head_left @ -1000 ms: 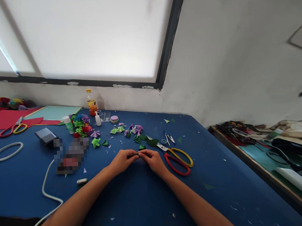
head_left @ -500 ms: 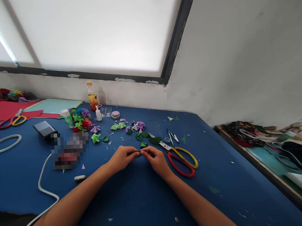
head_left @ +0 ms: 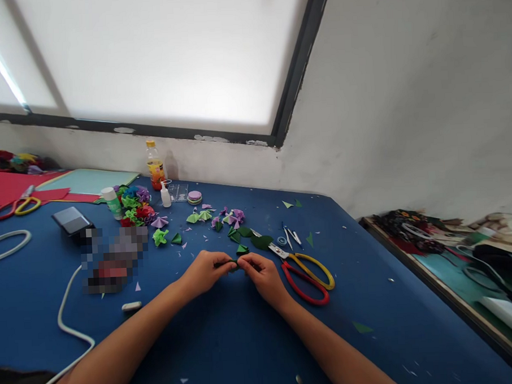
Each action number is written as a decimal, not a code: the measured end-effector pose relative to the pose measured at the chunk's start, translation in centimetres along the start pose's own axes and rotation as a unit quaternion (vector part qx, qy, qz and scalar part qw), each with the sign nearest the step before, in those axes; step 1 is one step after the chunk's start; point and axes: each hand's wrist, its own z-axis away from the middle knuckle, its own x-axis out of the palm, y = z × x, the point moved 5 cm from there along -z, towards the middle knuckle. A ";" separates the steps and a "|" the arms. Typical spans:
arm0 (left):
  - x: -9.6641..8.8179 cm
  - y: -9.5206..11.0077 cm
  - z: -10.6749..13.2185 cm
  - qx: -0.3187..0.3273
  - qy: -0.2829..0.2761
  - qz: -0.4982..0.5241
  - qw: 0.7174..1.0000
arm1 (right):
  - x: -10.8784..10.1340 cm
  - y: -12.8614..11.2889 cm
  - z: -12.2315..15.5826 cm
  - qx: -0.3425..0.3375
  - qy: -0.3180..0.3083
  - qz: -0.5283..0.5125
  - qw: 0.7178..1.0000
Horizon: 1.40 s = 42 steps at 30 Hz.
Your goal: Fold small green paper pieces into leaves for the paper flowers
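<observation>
Green paper (looks like paper from my end of the feed, anyway) is what I'm watching: one small green piece (head_left: 234, 262) pinched between thumb and forefinger of the left hand (head_left: 205, 272) and the right hand (head_left: 263, 275), tips nearly meeting, mid-scene above the blue table (head_left: 212, 347). Fingers hide most of it, so I can't tell how it's folded. My worry is that with the hands pulling unevenly, a piece that thin could tear or get a crease in the wrong spot. Just past the fingertips on the far side sits a folded green bit (head_left: 242, 250), easy to nudge or squash if the knuckles drift. Then, right of the right hand, the scissors (head_left: 279, 250) lie by a pair of dark green leaf shapes (head_left: 262, 242); a careless elbow-out move might shove the lot. Far left, the small white bottle (head_left: 165, 196) stands upright and could tip if someone reaches across without looking. Near left, the white cable (head_left: 71, 331) runs right up by the forearm, touching or not I can't say, and would be my bet for a snag.
</observation>
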 end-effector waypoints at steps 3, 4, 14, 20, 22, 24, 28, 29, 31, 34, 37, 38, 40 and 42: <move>-0.1 0.1 0.0 0.000 -0.001 -0.004 1.000 | 0.0 0.0 0.0 0.000 -0.003 0.003 1.000; -0.1 0.2 0.0 -0.001 -0.001 -0.005 1.000 | 0.0 0.0 0.0 0.001 -0.004 0.004 1.000; 1.1 -1.0 -0.3 -0.085 -0.061 0.221 0.970 | 0.0 0.3 0.0 0.035 0.013 -0.014 0.999; 0.9 -0.7 0.0 -0.138 -0.042 0.277 0.950 | 0.1 0.1 0.1 0.055 0.012 -0.074 0.996; 0.8 -0.3 0.1 -0.132 -0.041 0.284 0.949 | 0.1 -0.3 0.3 0.050 0.021 -0.089 0.995; 0.8 0.1 0.3 -0.122 -0.043 0.279 0.952 | 0.0 -0.7 0.5 0.042 0.032 -0.089 0.995; 0.5 1.1 0.6 -0.071 -0.045 0.208 0.974 | -0.3 -1.4 0.8 0.030 0.038 -0.056 0.997; 0.5 1.3 0.7 -0.058 -0.048 0.176 0.982 | -0.3 -1.5 0.8 0.025 0.030 -0.044 0.998; 0.5 1.6 0.9 -0.040 -0.065 0.116 0.990 | -0.3 -1.9 0.8 0.010 0.003 -0.017 1.000; 0.8 1.7 1.1 -0.030 -0.089 0.088 0.992 | 0.0 -2.3 0.8 -0.002 -0.042 0.003 0.999; 0.6 1.8 1.0 -0.030 -0.063 0.149 0.986 | -0.2 -2.7 0.6 0.005 -0.062 -0.017 0.998; 0.5 1.8 0.9 -0.035 -0.045 0.181 0.982 | -0.6 -2.9 0.5 0.005 -0.061 -0.017 0.998; 0.0 1.7 0.9 -0.056 0.000 0.243 0.968 | -2.2 -3.3 0.1 -0.002 -0.044 0.021 0.999; -0.5 1.5 0.9 -0.084 0.043 0.298 0.950 | -4.7 -3.4 -0.4 0.000 -0.020 0.128 0.992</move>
